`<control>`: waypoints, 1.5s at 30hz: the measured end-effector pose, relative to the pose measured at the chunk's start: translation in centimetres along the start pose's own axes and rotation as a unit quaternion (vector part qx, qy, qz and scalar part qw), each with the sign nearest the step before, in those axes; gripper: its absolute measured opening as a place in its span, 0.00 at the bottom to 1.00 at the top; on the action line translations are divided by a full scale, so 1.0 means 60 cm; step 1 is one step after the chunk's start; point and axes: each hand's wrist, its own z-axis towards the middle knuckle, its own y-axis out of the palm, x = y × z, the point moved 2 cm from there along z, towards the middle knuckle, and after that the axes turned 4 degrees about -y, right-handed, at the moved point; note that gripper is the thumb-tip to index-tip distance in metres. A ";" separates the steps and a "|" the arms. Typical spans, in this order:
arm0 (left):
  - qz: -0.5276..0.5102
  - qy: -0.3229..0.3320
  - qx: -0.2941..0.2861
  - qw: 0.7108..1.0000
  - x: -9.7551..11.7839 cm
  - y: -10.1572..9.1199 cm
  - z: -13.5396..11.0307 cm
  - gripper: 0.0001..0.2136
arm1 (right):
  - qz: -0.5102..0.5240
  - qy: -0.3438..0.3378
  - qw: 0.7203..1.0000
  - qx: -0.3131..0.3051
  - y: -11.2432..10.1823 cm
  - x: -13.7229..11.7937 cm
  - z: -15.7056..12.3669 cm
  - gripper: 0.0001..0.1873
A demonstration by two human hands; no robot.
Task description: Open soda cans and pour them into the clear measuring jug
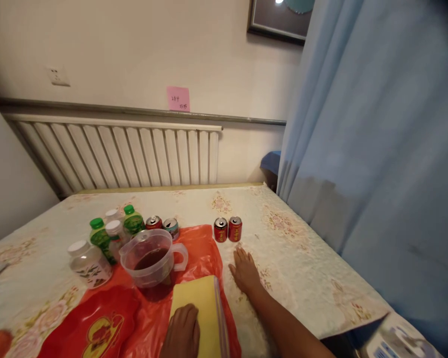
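My left hand (pixel 182 328) rests on top of a folded yellow cloth (pixel 205 303), its fingers close together and lying on the fabric. My right hand (pixel 245 271) lies flat on the flowered tablecloth (pixel 283 268), fingers stretched out and holding nothing. Just beyond its fingertips stand two red drink cans, a left one (pixel 220 230) and a right one (pixel 235 229), side by side and upright. A clear plastic measuring jug (pixel 149 271) with dark brown liquid stands left of the cloth, its handle toward the right. Under jug and cloth spreads a red plastic sheet (pixel 197 248).
Left of the jug stand green-capped bottles (pixel 100 237), white-capped bottles (pixel 89 268), another red can (pixel 154 223) and a light blue can (pixel 170 227). A red scalloped plate (pixel 70 328) lies at front left. A blue curtain (pixel 377 149) hangs along the right side.
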 end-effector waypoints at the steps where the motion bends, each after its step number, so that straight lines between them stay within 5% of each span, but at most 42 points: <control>1: 0.003 0.006 0.009 1.000 -0.002 0.001 0.000 0.10 | -0.002 0.002 1.000 0.003 0.002 0.001 0.006 0.31; 10: 0.015 0.019 0.016 1.000 -0.007 0.004 -0.001 0.09 | -0.012 0.015 1.000 0.024 0.013 0.007 0.039 0.30; 36: 0.001 -0.001 0.010 1.000 0.004 -0.004 0.001 0.11 | 0.005 0.009 0.999 0.040 0.007 0.000 0.039 0.27; 40: -0.002 -0.005 0.013 1.000 0.002 -0.001 0.000 0.11 | 0.013 0.007 0.999 0.052 -0.017 -0.007 0.035 0.22; 45: -0.004 -0.003 0.021 1.000 0.001 0.004 -0.002 0.12 | 0.014 0.001 0.996 0.089 -0.097 -0.020 0.068 0.21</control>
